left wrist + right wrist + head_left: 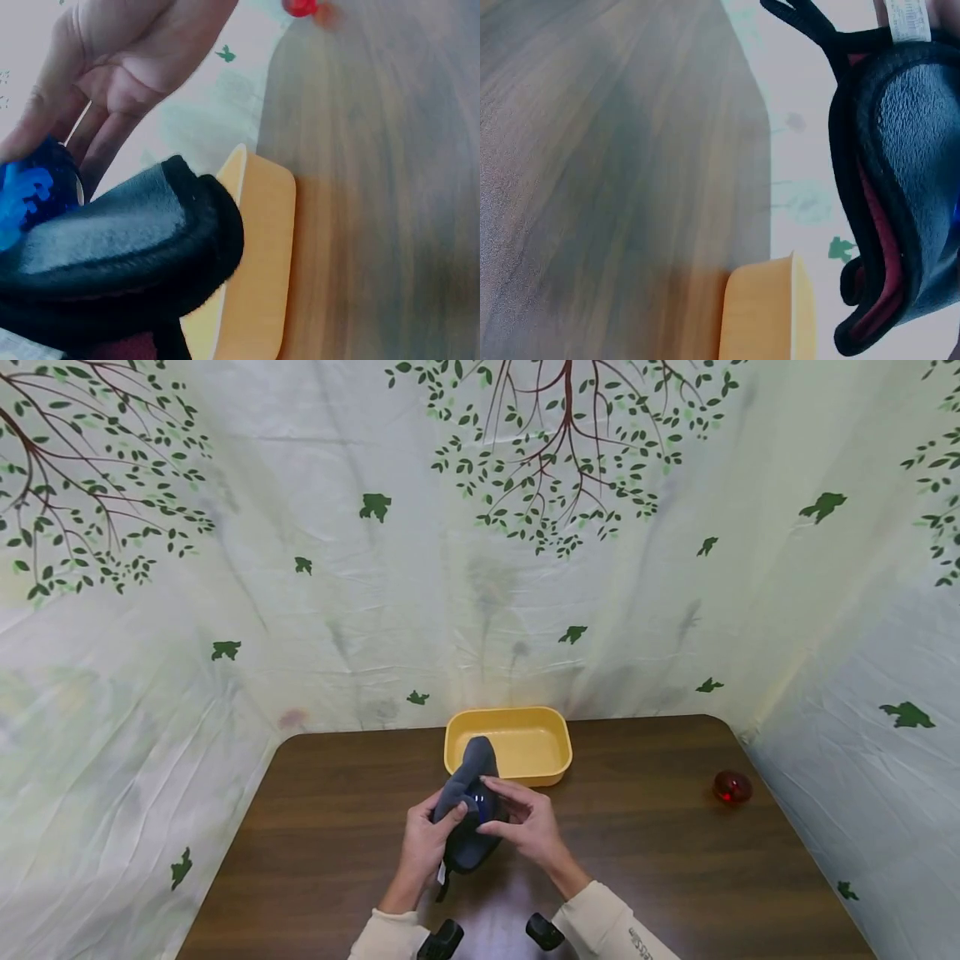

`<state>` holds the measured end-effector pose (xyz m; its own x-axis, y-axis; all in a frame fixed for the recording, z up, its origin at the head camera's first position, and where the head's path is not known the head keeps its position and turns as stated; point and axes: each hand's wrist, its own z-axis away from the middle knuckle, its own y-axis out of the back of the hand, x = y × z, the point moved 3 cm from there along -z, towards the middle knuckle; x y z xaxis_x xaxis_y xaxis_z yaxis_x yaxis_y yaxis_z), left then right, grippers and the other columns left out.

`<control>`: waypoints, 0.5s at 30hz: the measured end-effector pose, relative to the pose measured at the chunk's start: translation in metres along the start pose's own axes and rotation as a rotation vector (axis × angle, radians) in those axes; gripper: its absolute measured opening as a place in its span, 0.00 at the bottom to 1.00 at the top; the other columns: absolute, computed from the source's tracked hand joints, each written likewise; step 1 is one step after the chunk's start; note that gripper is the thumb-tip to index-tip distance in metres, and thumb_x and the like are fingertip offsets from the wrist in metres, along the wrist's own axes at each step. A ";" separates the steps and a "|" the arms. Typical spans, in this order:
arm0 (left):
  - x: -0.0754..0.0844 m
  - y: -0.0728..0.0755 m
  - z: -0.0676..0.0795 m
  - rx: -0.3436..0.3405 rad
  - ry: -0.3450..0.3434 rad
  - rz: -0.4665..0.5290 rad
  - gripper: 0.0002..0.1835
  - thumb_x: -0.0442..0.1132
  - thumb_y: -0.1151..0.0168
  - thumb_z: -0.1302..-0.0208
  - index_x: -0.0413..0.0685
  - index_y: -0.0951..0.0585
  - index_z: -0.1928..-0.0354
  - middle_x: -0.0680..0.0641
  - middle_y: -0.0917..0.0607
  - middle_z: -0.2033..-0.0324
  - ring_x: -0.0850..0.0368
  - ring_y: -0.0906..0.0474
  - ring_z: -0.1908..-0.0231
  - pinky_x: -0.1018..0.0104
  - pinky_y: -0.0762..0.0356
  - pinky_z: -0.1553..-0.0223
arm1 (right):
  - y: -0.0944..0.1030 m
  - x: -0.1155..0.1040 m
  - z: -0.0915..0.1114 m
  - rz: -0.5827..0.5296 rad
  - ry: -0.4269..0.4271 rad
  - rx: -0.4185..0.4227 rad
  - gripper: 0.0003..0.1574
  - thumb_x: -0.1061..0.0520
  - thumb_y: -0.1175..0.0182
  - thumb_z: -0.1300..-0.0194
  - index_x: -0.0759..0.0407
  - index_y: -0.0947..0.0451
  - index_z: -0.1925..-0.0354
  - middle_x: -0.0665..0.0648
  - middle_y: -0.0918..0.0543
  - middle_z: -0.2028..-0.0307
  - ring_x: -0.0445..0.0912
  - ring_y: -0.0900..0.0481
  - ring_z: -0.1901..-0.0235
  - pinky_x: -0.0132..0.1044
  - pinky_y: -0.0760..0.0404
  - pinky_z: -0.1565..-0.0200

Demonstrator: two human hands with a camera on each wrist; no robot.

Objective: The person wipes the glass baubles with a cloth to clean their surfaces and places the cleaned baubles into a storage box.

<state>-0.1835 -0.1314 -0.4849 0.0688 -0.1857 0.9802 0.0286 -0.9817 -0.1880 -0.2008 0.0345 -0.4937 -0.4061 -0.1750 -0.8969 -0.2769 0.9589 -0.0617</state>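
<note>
My left hand (429,843) grips a dark blue-grey plush cloth (471,853) with its thumb on top. The cloth has a black edging, a reddish underside, a hanging loop and a white label (909,19). Folded partly around by the cloth is a shiny, glassy blue object (26,195) with a rounded side; the rest of it is hidden. My right hand (531,823) pinches this blue object between thumb and fingers, from the right side. In the head view both hands are over the table's middle, and the cloth's far end overlaps the near left part of a yellow tub.
The yellow tub (551,774) stands at the far edge of the brown wooden table (330,827). A shiny red glassy object (732,787) lies near the table's right edge. White curtains (315,635) with printed branches and leaves hang behind and at both sides.
</note>
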 end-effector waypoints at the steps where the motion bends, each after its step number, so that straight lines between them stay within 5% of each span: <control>1: 0.000 0.000 0.000 -0.001 0.002 -0.001 0.21 0.28 0.37 0.38 0.20 0.26 0.45 0.43 0.14 0.62 0.59 0.16 0.64 0.66 0.18 0.60 | 0.000 0.000 0.000 0.006 -0.001 0.003 0.36 0.74 0.28 0.55 0.75 0.26 0.44 0.71 0.23 0.45 0.43 0.22 0.46 0.37 0.23 0.48; 8: -0.002 -0.002 0.002 -0.050 -0.018 -0.086 0.25 0.31 0.38 0.36 0.24 0.29 0.40 0.28 0.20 0.50 0.62 0.18 0.60 0.69 0.20 0.56 | 0.002 0.002 0.000 0.015 -0.227 0.087 0.31 0.72 0.29 0.51 0.72 0.23 0.46 0.70 0.20 0.48 0.47 0.19 0.54 0.41 0.20 0.51; 15: -0.002 -0.002 0.005 -0.097 -0.061 -0.178 0.24 0.30 0.40 0.34 0.30 0.29 0.37 0.28 0.21 0.48 0.64 0.19 0.58 0.70 0.21 0.55 | -0.001 0.004 0.003 -0.062 -0.349 0.183 0.27 0.62 0.30 0.44 0.71 0.21 0.47 0.68 0.17 0.55 0.41 0.17 0.64 0.34 0.18 0.57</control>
<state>-0.1791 -0.1291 -0.4872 0.1311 -0.0095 0.9913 -0.0501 -0.9987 -0.0029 -0.2000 0.0331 -0.4985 -0.0643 -0.1774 -0.9820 -0.1186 0.9785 -0.1690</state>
